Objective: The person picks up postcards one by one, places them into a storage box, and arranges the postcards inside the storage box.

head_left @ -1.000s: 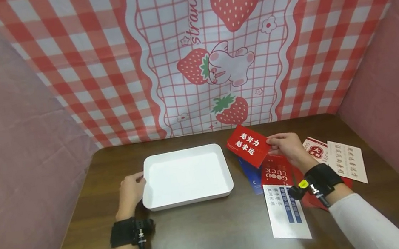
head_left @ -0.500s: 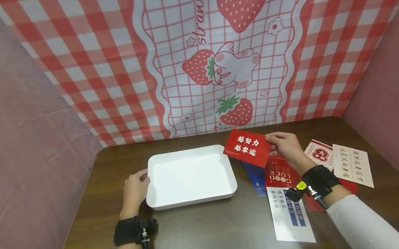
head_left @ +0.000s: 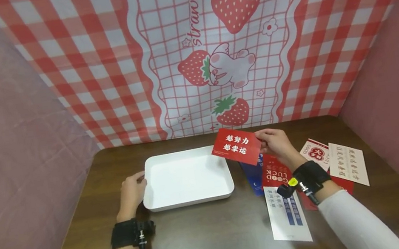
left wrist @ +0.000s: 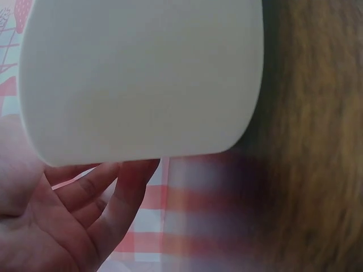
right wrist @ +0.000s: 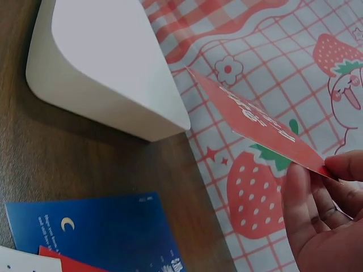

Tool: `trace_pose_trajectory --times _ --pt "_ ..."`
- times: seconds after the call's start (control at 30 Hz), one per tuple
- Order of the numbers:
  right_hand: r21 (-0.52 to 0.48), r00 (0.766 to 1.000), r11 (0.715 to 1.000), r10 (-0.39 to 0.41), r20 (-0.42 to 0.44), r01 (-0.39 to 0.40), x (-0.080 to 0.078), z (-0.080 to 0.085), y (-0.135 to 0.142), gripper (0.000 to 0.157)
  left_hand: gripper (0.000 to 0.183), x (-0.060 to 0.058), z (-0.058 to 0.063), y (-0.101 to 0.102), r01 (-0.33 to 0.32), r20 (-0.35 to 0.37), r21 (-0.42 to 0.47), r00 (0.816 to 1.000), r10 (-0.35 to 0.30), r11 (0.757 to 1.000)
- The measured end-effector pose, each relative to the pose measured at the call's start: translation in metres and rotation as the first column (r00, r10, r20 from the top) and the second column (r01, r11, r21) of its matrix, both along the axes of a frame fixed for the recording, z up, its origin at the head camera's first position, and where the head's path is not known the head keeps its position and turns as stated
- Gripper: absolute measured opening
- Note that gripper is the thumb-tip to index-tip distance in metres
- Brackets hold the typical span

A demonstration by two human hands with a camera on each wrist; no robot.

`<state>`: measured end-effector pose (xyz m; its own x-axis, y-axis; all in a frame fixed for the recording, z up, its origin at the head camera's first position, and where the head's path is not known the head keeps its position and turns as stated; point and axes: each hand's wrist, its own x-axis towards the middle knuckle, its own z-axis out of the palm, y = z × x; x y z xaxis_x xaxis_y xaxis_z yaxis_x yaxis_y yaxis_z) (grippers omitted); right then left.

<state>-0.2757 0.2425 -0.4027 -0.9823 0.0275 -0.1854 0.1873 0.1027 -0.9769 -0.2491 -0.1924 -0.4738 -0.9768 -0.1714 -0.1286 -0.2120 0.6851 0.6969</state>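
Note:
My right hand (head_left: pixel 277 144) pinches a red card with white lettering (head_left: pixel 237 146) by its right edge, thumb on one face and fingers behind. The card is raised, its left corner overlapping the right rim of the white tray (head_left: pixel 192 202) in the head view. In the right wrist view the card (right wrist: pixel 249 119) slants up and away from the fingertips, beside the tray's corner. My left hand (head_left: pixel 132 193) holds the tray's left end. In the left wrist view its fingers (left wrist: pixel 122 192) pass behind the tray wall (left wrist: pixel 142 85), which hides their tips.
Right of the tray lie a blue card with a moon (head_left: pixel 254 176), a red GOOD LUCK card (head_left: pixel 274 173) and a white card with blue bars (head_left: pixel 288 223). A red-and-white card (head_left: pixel 315 154) and a cream card (head_left: pixel 348 164) lie farther right. A strawberry-print cloth (head_left: pixel 212 53) hangs behind.
The right hand has carried the red card leftward, from above the other cards to the tray's right rim. The left hand stays at the tray's left end.

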Motion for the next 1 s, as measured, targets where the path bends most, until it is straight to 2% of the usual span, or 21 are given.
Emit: trace_pose_trajectory --times 0.37,0.63,1.0 --pt "0.085 0.994 0.993 0.085 -0.076 -0.078 -0.006 0.000 -0.020 0.037 0.042 0.002 -0.002 -0.003 0.003 0.025 -0.006 1.000 -0.003 1.000" --pt "0.119 0.995 0.989 0.088 -0.041 -0.083 -0.009 0.003 -0.036 0.035 0.041 0.004 -0.005 -0.003 0.007 0.016 -0.011 1.000 -0.007 1.000" --pt "0.090 0.995 0.991 0.101 -0.015 -0.100 -0.009 -0.007 -0.056 0.033 0.040 0.000 -0.003 -0.002 0.027 -0.015 -0.039 1.000 -0.028 0.999"
